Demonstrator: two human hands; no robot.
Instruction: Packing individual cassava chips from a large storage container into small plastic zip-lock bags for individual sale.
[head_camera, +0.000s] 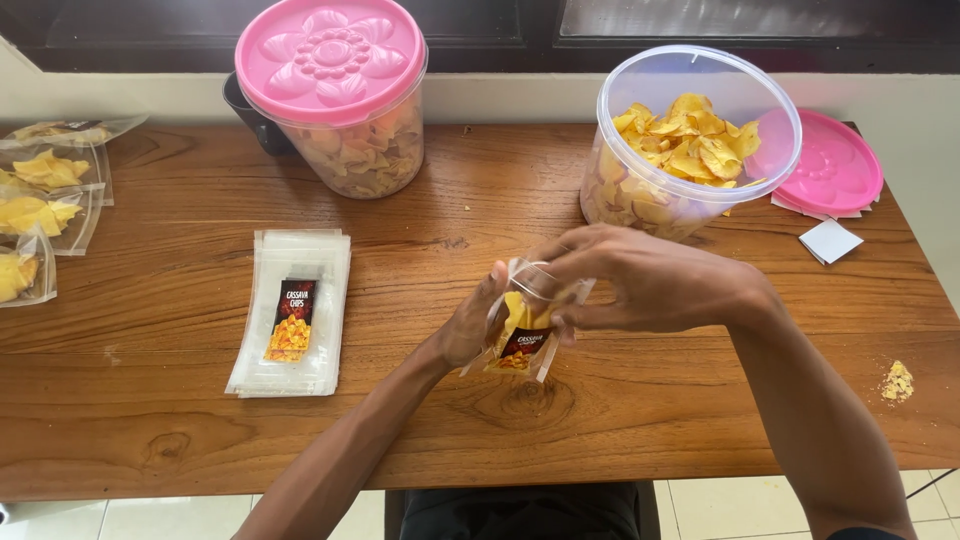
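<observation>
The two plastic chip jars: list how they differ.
The left jar is shut under its pink flower lid; the right jar stands open, its pink lid lying on the table beside it. The left jar's chips look paler, the right's yellower. Both are clear.

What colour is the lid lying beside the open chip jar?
Pink, with a moulded flower pattern; the lid shows in the head view.

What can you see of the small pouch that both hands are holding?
The pouch is a small clear plastic bag with a dark label that has red and yellow print on its front. Yellow chips show inside, in its upper part. It is held upright above the wooden table, mouth up. The left hand grips its left side, and the right hand covers the top, with fingers at the mouth.
</observation>
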